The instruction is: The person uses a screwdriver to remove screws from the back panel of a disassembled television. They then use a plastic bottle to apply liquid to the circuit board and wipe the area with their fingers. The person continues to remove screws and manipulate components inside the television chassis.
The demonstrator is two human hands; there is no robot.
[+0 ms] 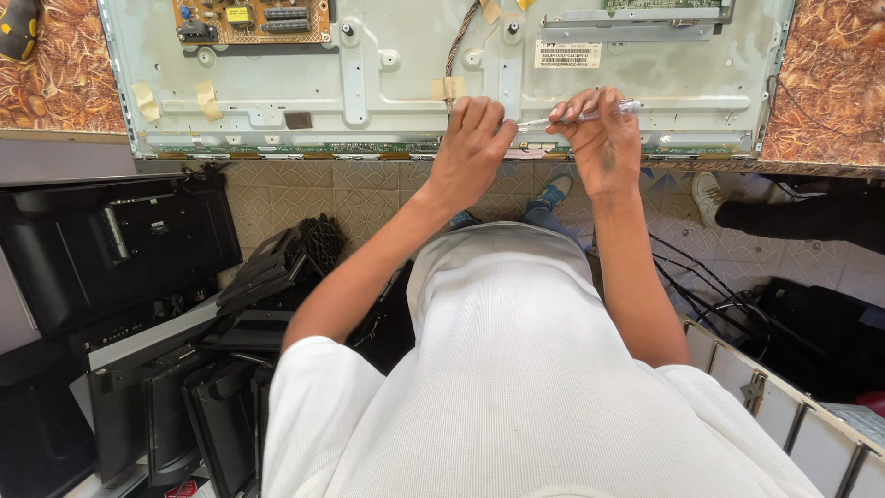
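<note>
A patterned brown worktop (834, 83) runs across the top of the view, above a tiled floor (304, 198), and on it lies the bare metal back of a flat screen panel (406, 69), its near edge facing you. You stand over that edge in a white shirt, both arms stretched forward.

Your left hand (472, 148) rests on the lower rim of the panel, fingers curled together and pressed down near the strip (304, 148) that runs along the edge; whether they pinch anything beneath them cannot be made out. Your right hand (604, 138) is closed around a slim clear-handled screwdriver (581, 115), held nearly level, its tip pointing left toward your left fingertips, just above the panel's rim.

A braided cable (454, 46) drops from the top of the panel to a taped spot just above your left hand. A brown circuit board (251, 20) sits at the panel's upper left, a white barcode label (567, 53) to the upper right of your hands, and bits of beige tape (175, 97) dot the metal.

Left of you, a stack of dark monitor casings (111, 249) and black stands (286, 263) crowds the floor. At right, loose black cables (701, 286) trail over the tiles, and another person's white shoe (708, 195) shows beneath the table.
</note>
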